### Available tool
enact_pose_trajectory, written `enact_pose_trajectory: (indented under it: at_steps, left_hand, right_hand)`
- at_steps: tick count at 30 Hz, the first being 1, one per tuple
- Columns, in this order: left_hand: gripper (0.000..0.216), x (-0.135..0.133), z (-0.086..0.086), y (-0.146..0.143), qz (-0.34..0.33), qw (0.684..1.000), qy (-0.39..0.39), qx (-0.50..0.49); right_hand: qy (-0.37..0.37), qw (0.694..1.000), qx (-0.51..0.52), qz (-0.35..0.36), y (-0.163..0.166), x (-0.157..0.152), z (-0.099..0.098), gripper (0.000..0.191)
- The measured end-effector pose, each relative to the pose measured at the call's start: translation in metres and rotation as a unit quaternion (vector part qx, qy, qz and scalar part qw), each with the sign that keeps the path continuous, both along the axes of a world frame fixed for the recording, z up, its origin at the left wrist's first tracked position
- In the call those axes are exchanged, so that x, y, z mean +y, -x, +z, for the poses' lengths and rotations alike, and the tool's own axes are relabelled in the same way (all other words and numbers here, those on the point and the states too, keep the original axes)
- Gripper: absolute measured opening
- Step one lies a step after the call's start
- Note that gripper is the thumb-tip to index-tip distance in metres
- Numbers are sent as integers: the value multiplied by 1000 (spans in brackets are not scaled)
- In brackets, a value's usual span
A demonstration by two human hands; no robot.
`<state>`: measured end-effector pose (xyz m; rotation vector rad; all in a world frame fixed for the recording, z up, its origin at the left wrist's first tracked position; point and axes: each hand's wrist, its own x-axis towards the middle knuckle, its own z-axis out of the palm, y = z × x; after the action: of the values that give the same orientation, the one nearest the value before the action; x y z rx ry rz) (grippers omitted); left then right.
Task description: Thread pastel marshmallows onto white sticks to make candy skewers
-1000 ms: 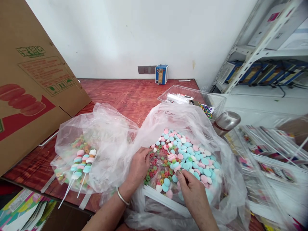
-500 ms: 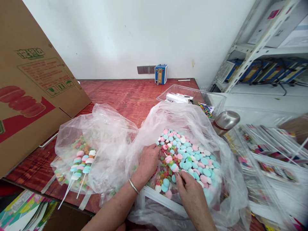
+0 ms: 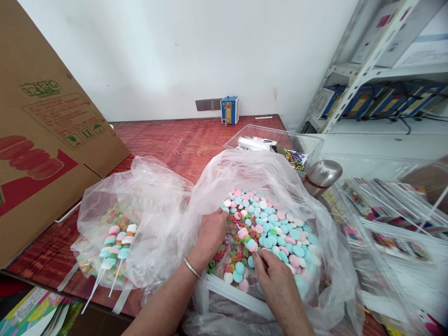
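Note:
My right hand (image 3: 278,280) pinches a candy skewer (image 3: 248,238) near its lower end; pink, white, green and blue candies are stacked on it. My left hand (image 3: 212,233) reaches over the left side of the candies, fingers curled together, the tips partly hidden, and what they hold I cannot make out. Both hands are inside a clear plastic bag (image 3: 252,163) lining a white-edged tray (image 3: 241,296). Within it lie pink, blue and white candy discs (image 3: 276,221) to the right and small ring gummies (image 3: 231,249) to the left.
Several finished-looking candy skewers (image 3: 117,247) lie on another clear bag (image 3: 147,186) at left. A large carton (image 3: 52,112) stands beyond it. Behind the tray are a clear plastic box (image 3: 233,142), a steel flask (image 3: 324,175) and a blue device (image 3: 230,111). Packets (image 3: 392,242) fill the right side.
The view has shifted slightly, so everything sits a little further left. My right hand still holds the skewer, and my left hand stays at the left of the candies.

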<state>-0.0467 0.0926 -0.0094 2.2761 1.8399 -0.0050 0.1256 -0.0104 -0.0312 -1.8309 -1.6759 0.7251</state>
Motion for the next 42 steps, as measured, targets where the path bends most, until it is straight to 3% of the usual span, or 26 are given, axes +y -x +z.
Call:
enact_pose_trajectory:
  at_steps: [7,18,23,29,31,35,42]
  left_hand:
    - [21,6,-8,-10,7,1000,10,4]
    - [16,-1,-17,-5,29,997,-19,-76]
    - [10,5,-20,-10,27,998,-17,-56]
    - [15,-3,-27,-6,72,992,-31,-101]
    - [17,-4,-25,-3,50,985,-40,-157]
    - [36,-2,-19,-1,-71,965,-42,-249]
    - [22,4,-18,-9,24,992,8,-124]
  right_hand:
    - [-7,1000,-6,8,1,0,-4,35]
    - [-26,1000,-13,1,0,-1,-3,35]
    - [-22,1000,-17,4,0,-3,-4,35]
    - [-30,999,-32,-6,-1,-4,-5,35]
    - [-36,999,-31,-6,-1,-4,-5,35]
    - [-30,999,-18,-16,-3,-4,-4,36]
    - [-15,999,-7,-30,-7,-5,-4,38]
